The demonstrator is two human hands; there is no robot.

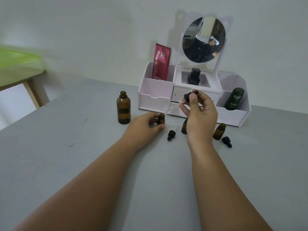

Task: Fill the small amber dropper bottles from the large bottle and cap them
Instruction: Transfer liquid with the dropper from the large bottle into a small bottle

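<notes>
Left grip [146, 124]: the left hand is curling its fingers and thumb round a small amber dropper bottle [161, 120], which is standing upright on the grey bench [83, 164] at mid-frame.
Right grip [200, 114]: the right hand is pinching the black bulb of a dropper [189, 97] between thumb and fingers, right of and above the left hand.
Pipette [173, 108]: the clear glass tube is slanting down and to the left from the bulb, with its tip reaching the mouth of the held bottle; I cannot tell whether it is going inside.
Large amber bottle [123, 108]: it is standing upright and uncapped, just left of the left hand and apart from it.
Second small bottle [184, 126]: it is standing behind the right hand, which is hiding most of it.
Third small bottle [219, 131]: it is standing open at the right, near the organiser.
First loose dropper cap [171, 135]: it is lying on its side between the two wrists.
Second loose dropper cap [227, 141]: it is lying just below and right of the third small bottle.
White organiser [155, 90]: it is sitting at the back of the bench against the wall, carrying a round mirror [203, 39].
Organiser contents: a red sachet [160, 62] is leaning in the left compartment, a black bottle [194, 76] is standing in the middle one, and a dark green bottle [234, 99] is standing in the right one.
</notes>
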